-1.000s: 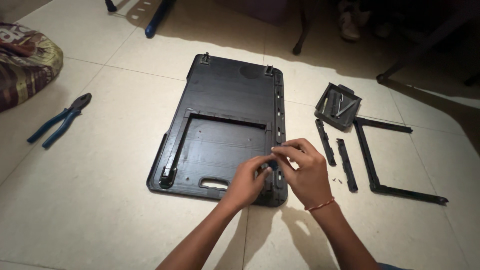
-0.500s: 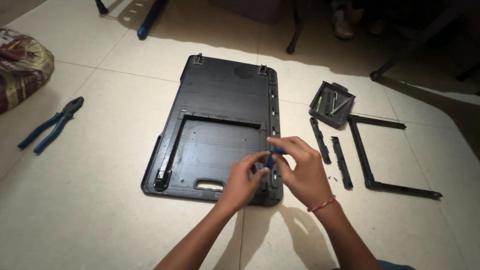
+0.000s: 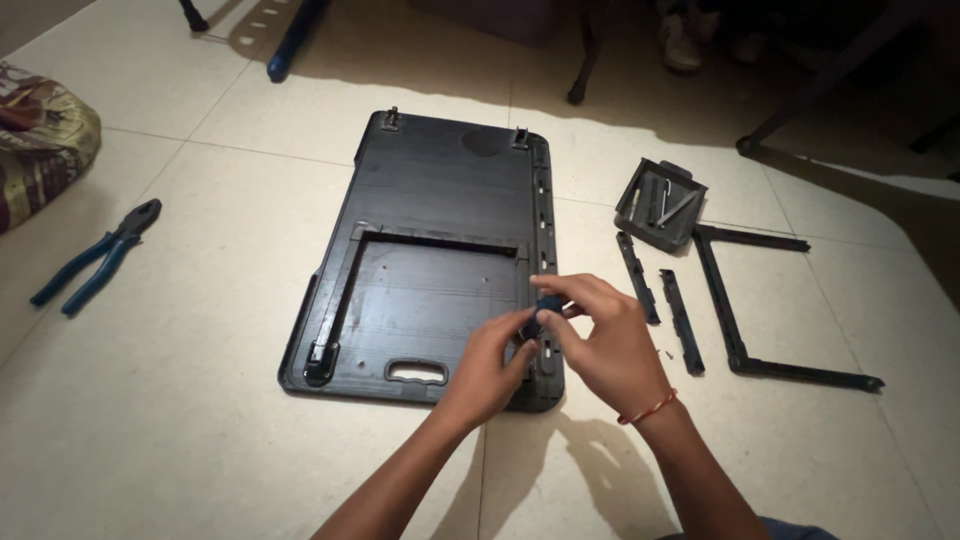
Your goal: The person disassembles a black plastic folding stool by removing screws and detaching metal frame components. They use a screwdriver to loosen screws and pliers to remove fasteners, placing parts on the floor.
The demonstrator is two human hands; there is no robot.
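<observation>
Both hands pinch a small dark-blue part (image 3: pixel 541 318) over the right edge of the large flat black plastic panel (image 3: pixel 440 200), left hand (image 3: pixel 487 368) steadying, right hand (image 3: pixel 605 345) gripping—fitting stage, alignment needed.

The floor (image 3: pixel 180 420) is made of big pale tiles with thin lines between them. A bright light shines on the middle. The far side is dark, with thin dark chair legs (image 3: pixel 585 60) standing there.

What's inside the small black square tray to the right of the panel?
The small black square plastic tray holds a few thin metal rods, leaning crosswise, and a dark strip. Its floor is in shadow, so anything smaller, such as screws, cannot be made out.
</observation>
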